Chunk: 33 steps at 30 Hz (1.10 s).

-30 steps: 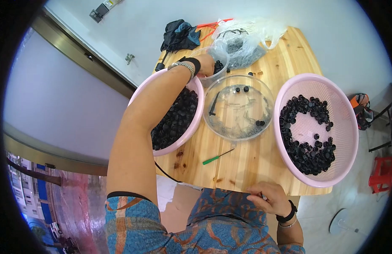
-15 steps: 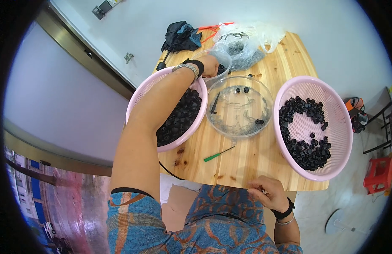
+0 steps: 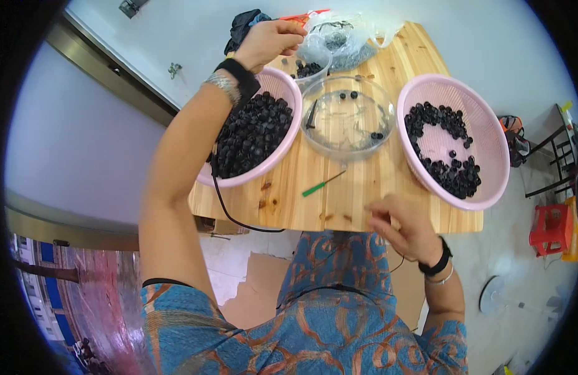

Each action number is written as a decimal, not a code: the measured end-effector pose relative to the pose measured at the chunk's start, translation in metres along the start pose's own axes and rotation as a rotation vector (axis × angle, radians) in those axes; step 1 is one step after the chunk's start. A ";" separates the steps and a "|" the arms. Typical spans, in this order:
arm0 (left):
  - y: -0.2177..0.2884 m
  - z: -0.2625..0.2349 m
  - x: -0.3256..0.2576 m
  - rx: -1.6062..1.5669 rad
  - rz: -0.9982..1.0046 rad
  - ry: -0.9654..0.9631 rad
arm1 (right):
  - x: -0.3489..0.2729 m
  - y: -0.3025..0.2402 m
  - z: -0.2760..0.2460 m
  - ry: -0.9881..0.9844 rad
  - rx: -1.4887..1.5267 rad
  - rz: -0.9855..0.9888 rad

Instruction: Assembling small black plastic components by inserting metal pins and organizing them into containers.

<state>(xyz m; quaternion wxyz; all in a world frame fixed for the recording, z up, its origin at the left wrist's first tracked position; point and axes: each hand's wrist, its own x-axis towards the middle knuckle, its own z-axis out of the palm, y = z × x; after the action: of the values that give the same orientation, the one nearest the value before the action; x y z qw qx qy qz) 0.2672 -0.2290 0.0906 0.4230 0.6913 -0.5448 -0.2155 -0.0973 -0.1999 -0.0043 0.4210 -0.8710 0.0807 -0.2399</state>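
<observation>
My left hand [image 3: 273,45] is raised over the small clear tub [image 3: 326,67], which has black round caps in it. Its fingers are pressed together; anything pinched in them is too small or hidden to see. Near the table's front edge hovers my right hand [image 3: 404,226], slightly blurred, thumb and fingers apart and nothing visible between them. Beneath my left forearm stands a pink basket full of black caps [image 3: 254,134]. A wide clear round container [image 3: 348,149] sits mid-table, with a few black pieces in it.
A second pink basket [image 3: 492,134] at the right holds more black caps. A green-handled screwdriver [image 3: 315,189] lies on the wooden table [image 3: 358,200]. Plastic bags [image 3: 358,59] and a dark folded umbrella [image 3: 241,28] are at the back. A black cable [image 3: 229,215] hangs over the front edge.
My left hand has come up out of the small tub, uncovering its caps. My right hand has shifted slightly and now appears over the table's front edge. The whole view has tilted.
</observation>
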 end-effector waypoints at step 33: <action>-0.027 0.101 -0.366 -1.459 -0.343 0.215 | 0.228 0.070 0.073 -0.367 -0.963 0.161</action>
<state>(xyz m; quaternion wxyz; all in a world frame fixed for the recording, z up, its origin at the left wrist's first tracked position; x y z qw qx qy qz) 0.0910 0.0792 -0.0466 0.7845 0.3283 -0.1045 -0.5157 0.1411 -0.2710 -0.0171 -0.0031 -0.9847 0.1737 0.0141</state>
